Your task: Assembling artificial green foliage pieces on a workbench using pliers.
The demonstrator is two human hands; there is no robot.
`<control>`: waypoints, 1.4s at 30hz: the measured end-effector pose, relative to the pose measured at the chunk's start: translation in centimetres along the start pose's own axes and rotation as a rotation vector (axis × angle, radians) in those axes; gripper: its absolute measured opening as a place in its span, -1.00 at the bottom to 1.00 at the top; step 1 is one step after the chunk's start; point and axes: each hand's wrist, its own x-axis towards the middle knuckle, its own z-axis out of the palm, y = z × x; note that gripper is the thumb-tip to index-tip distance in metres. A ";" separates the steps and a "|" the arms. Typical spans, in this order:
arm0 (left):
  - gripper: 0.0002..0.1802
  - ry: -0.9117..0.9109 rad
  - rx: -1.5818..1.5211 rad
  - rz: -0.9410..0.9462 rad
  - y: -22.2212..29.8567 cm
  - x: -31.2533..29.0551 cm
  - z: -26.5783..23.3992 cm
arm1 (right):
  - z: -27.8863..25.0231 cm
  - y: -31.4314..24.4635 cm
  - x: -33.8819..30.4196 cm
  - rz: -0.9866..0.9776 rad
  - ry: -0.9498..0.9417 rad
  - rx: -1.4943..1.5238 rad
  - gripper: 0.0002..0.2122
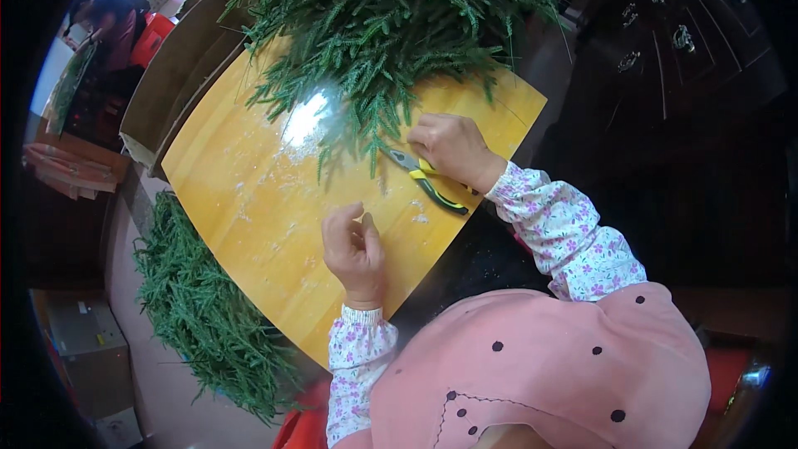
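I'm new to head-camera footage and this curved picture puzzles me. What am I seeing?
No machine here: these are a person's own bare hands, pictured from a camera on their head. Its wide lens bends straight edges. The left hand is half curled over the wooden table, with nothing visible in it. The right hand is at the pliers, partly hiding them, its fingers bunched; I cannot tell whether they hold anything. Green branches cover the table's far side, and pale crumbs lie scattered nearer.
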 end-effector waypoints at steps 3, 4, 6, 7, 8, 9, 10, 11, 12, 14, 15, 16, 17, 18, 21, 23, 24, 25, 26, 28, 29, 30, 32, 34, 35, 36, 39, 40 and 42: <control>-0.78 -0.029 -0.004 0.003 -0.4 0.2 0.0 | -1.6 0.1 -1.7 0.033 0.118 0.075 -0.94; -0.78 -0.050 0.013 0.006 -0.4 0.3 0.1 | -2.9 0.5 -2.6 0.048 0.155 0.096 -0.94; -0.78 -0.070 0.032 0.003 -0.4 0.8 0.7 | -4.8 2.0 -5.2 0.097 0.222 0.121 -0.92; -0.79 -0.042 0.049 0.003 1.2 0.9 -0.2 | -6.5 2.1 -6.3 0.100 0.270 0.141 -0.90; -0.80 -0.049 0.035 -0.003 1.7 1.2 0.5 | -7.6 3.6 -8.0 0.158 0.270 0.136 -0.90; -0.80 -0.051 0.037 -0.014 2.0 1.4 1.0 | -8.0 4.9 -9.5 0.210 0.267 0.147 -0.90; -0.80 -0.054 0.031 -0.013 2.3 1.4 1.6 | -8.4 5.9 -11.0 0.213 0.268 0.141 -0.90; -0.81 -0.049 0.019 -0.033 2.5 1.4 1.8 | -8.6 6.6 -12.2 0.285 0.218 0.124 -0.90; -0.82 -0.044 0.007 -0.054 2.6 1.2 1.9 | -8.6 7.1 -13.3 0.356 0.168 0.108 -0.89; -0.82 -0.029 0.002 -0.076 2.3 1.2 1.4 | -8.4 6.6 -13.9 0.417 0.116 0.099 -0.88; -0.83 -0.032 -0.009 -0.083 1.9 1.1 0.7 | -8.4 5.6 -13.4 0.412 0.120 0.070 -0.88; -0.83 -0.032 -0.019 -0.092 1.3 0.9 -0.2 | -8.3 4.3 -12.8 0.406 0.123 0.043 -0.88; -0.83 -0.030 -0.028 -0.102 0.6 0.6 -1.3 | -8.2 2.7 -12.1 0.398 0.125 0.018 -0.88; -0.83 -0.022 -0.024 -0.029 -1.0 0.0 -2.5 | -8.1 0.9 -10.8 0.366 0.158 -0.022 -0.89; -0.78 -0.005 -0.091 0.004 -2.1 -2.0 -8.1 | -8.6 -7.5 -9.9 0.264 0.242 -0.059 -0.92; -0.76 0.008 -0.163 0.018 -2.8 -4.0 -12.2 | -7.7 -13.1 -11.7 0.141 0.226 -0.044 -0.90; -0.76 -0.018 -0.249 -0.009 -3.4 -4.5 -14.1 | -6.8 -15.3 -13.0 0.090 0.237 -0.060 -0.90; -0.76 0.010 -0.213 -0.026 -4.0 -4.3 -17.4 | -6.1 -17.6 -13.5 0.078 0.225 -0.042 -0.89; -0.75 0.076 -0.136 0.093 -4.4 -4.0 -21.0 | -4.9 -19.3 -13.6 0.055 0.216 -0.002 -0.88; -0.75 0.194 0.032 0.197 -6.0 -3.7 -27.3 | -2.4 -20.1 -13.3 0.023 0.164 0.071 -0.89; -0.75 0.249 0.131 0.185 -7.1 -3.7 -31.1 | -1.1 -20.2 -13.3 0.033 0.128 0.095 -0.89; -0.74 0.327 0.204 0.105 -8.9 -3.6 -34.4 | -0.4 -20.3 -13.4 0.051 0.093 0.095 -0.90; -0.74 0.463 0.406 -0.021 -12.8 -4.3 -41.1 | 0.7 -20.5 -13.9 0.084 0.056 0.111 -0.90; -0.74 0.580 0.614 -0.137 -17.9 -6.8 -47.1 | 1.5 -20.4 -14.6 0.175 -0.002 0.090 -0.90; -0.73 0.648 0.720 -0.206 -20.4 -8.9 -50.4 | 2.3 -20.5 -14.7 0.166 -0.006 0.107 -0.90; -0.68 0.725 0.689 -0.320 -23.1 -12.1 -53.5 | 3.4 -20.5 -14.8 0.196 -0.023 0.122 -0.90; -0.54 0.802 0.751 -0.513 -28.0 -16.5 -57.7 | 6.9 -19.5 -15.6 0.258 -0.064 0.125 -0.89; -0.45 0.800 0.857 -0.584 -29.0 -17.3 -58.8 | 8.0 -19.1 -16.0 0.347 -0.072 0.126 -0.89; -0.35 0.794 0.965 -0.665 -31.2 -17.0 -60.2 | 10.1 -19.2 -16.1 0.527 -0.086 0.120 -0.88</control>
